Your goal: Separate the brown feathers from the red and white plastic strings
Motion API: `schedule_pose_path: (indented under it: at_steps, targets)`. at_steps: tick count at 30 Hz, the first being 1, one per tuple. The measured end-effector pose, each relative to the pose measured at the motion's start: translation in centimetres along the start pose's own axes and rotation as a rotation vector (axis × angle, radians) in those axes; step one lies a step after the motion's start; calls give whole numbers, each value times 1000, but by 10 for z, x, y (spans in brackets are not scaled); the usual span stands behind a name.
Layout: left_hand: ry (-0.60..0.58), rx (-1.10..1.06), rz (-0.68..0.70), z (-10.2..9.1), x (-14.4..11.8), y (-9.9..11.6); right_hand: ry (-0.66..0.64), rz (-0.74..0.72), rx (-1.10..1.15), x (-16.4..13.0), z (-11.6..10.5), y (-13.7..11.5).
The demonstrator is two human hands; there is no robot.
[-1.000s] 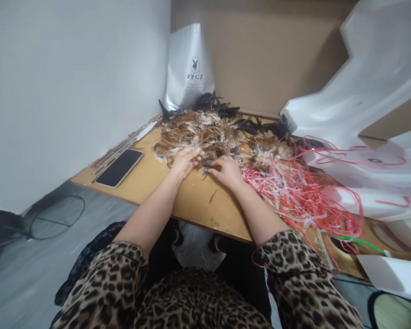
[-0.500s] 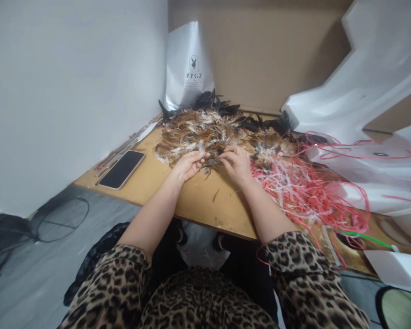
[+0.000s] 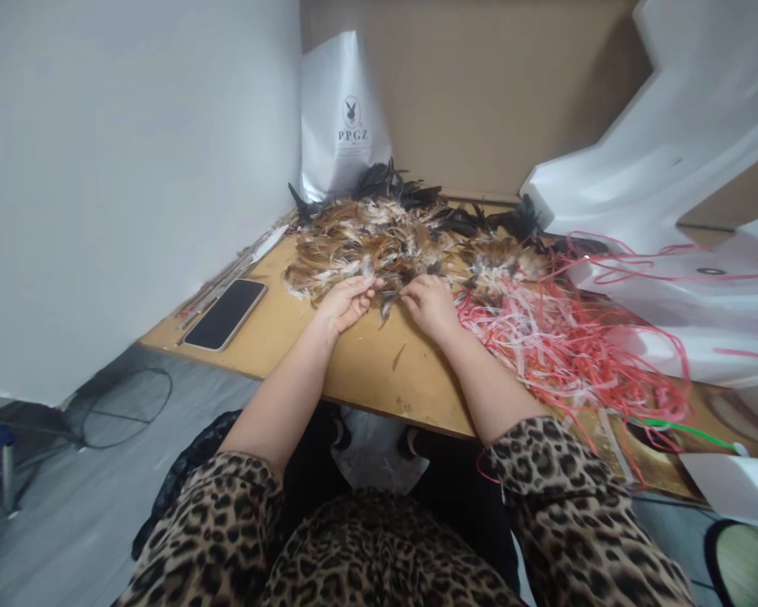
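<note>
My left hand point(image 3: 346, 305) is closed in a pinch over the front edge of the feather pile point(image 3: 353, 240), with a small pale feather point(image 3: 367, 267) standing up from its fingertips. Just to the right, my right hand point(image 3: 432, 305) has its thumb and fingers pressed together. A dark grey feather point(image 3: 387, 305) hangs at its fingertips, in the gap between the two hands. The pile is brown and cream in front, with black feathers point(image 3: 397, 190) along its back.
Tangled red and white strips point(image 3: 556, 346) lie right of my right hand on the wooden table point(image 3: 379, 379). A phone point(image 3: 225, 314) rests at the left. Behind stand a silver-white bag point(image 3: 341, 76) and, to the right, large white plastic sheeting point(image 3: 644, 160).
My right hand's fingers have drawn together into a pinch, and the dark feather now shows more clearly between the hands. My left hand keeps its pinch. The camera view has shifted slightly.
</note>
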State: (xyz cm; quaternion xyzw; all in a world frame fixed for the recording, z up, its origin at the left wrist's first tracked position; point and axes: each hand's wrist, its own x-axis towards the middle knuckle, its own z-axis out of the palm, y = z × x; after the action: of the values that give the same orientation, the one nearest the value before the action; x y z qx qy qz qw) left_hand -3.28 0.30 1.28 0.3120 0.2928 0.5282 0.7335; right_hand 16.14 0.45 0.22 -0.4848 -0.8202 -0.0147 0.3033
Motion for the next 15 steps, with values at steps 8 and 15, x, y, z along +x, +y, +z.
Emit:
schedule_pose_path:
  at_steps: [8, 15]
  targets:
    - [-43, 18, -87, -1, 0, -3, 251, -43, 93, 1, -12, 7]
    - [-165, 5, -262, 4, -8, -2, 373, -71, 183, 3, -11, 6]
